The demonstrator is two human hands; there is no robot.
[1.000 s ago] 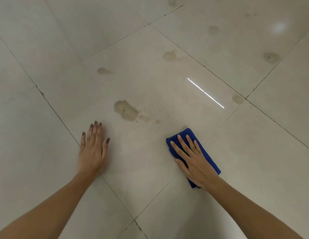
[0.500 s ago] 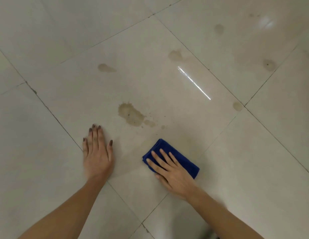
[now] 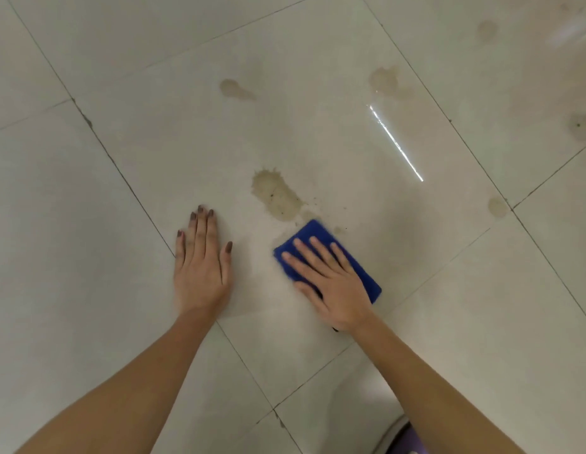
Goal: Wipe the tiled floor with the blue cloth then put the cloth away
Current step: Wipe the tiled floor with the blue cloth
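A folded blue cloth (image 3: 312, 235) lies flat on the pale tiled floor (image 3: 465, 306). My right hand (image 3: 330, 283) presses down on it with fingers spread, covering most of the cloth. The cloth's far corner almost touches a large brownish stain (image 3: 276, 194). My left hand (image 3: 201, 263) rests flat on the floor to the left of the cloth, fingers together, holding nothing.
Smaller brownish stains mark the tiles at upper centre (image 3: 234, 89), upper right (image 3: 385, 79), far right (image 3: 579, 126) and right of centre (image 3: 497, 206). A bright light streak (image 3: 396, 144) reflects off the floor. Dark grout lines cross between tiles.
My right hand has slid the cloth leftward and then forward, up to the edge of the large stain. The left hand has stayed flat on the floor.
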